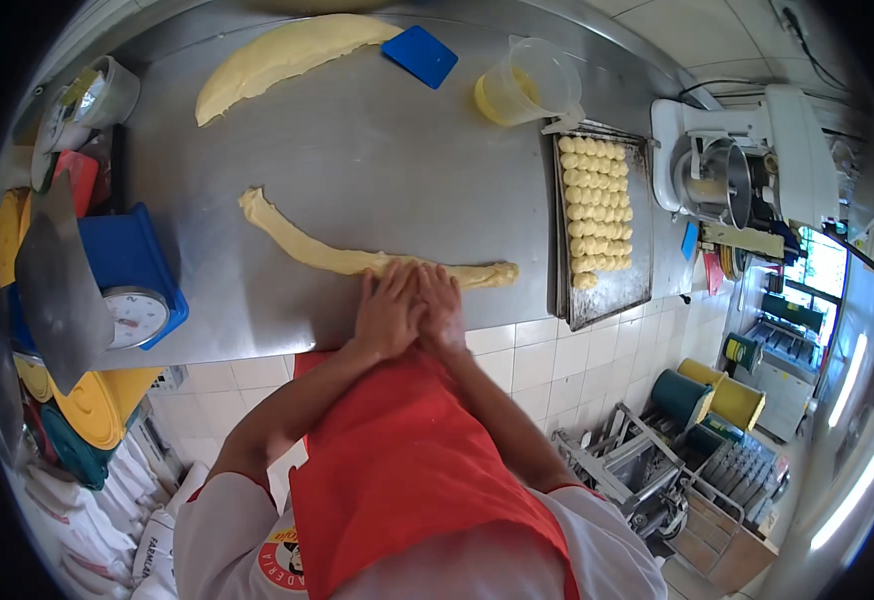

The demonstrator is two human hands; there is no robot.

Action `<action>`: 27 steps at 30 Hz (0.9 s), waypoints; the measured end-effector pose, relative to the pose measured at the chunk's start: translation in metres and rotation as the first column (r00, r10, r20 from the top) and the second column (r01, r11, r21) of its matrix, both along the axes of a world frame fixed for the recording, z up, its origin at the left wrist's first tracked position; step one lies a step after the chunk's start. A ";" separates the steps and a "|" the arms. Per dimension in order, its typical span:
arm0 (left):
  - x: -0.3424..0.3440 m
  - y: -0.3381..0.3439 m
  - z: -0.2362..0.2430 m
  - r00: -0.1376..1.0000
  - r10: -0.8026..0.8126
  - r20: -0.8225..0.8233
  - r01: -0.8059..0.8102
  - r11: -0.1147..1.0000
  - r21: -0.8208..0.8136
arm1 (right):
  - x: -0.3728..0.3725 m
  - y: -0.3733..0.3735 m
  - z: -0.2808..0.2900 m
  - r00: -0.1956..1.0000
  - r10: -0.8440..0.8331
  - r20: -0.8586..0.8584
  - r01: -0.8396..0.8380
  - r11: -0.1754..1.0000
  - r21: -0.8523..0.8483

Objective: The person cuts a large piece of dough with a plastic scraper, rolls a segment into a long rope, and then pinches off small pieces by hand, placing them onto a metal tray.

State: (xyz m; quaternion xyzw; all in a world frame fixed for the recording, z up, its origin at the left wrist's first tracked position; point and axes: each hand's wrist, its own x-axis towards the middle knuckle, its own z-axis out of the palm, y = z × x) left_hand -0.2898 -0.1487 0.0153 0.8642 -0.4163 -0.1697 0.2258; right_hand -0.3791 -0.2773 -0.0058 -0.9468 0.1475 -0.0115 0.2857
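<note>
A long strip of pale dough lies across the steel table near its front edge, curving up at its left end. My left hand rests on the strip, fingers stretched forward over it. Close against it, my right hand lies on the same strip with its fingers extended. The dough under both palms is hidden. Toward the back sits a thick slab of dough, and a blue dough scraper touches its right end.
Right of the hands, a metal baking tray holds rows of dough balls. Behind it stands a clear jug with yellow liquid. A stand mixer is at the far right. On the left is a blue scale beside containers.
</note>
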 end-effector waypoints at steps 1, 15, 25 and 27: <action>0.006 0.001 -0.011 1.000 0.012 -0.006 -0.012 1.000 0.016 | 0.012 0.006 -0.008 1.000 0.012 -0.006 -0.012 1.000 0.016; 0.113 0.007 -0.016 0.970 0.079 0.231 -0.098 0.992 0.074 | 0.079 -0.064 0.012 0.989 -0.128 -0.072 0.118 0.985 -0.129; 0.039 -0.132 -0.021 0.956 0.054 0.290 -0.102 0.983 0.152 | 0.006 -0.094 -0.005 0.942 -0.324 -0.088 0.288 0.915 -0.281; 0.089 -0.175 0.000 0.920 0.221 0.323 -0.305 0.921 0.241 | 0.049 -0.151 0.003 0.936 -0.337 -0.101 0.277 0.883 -0.380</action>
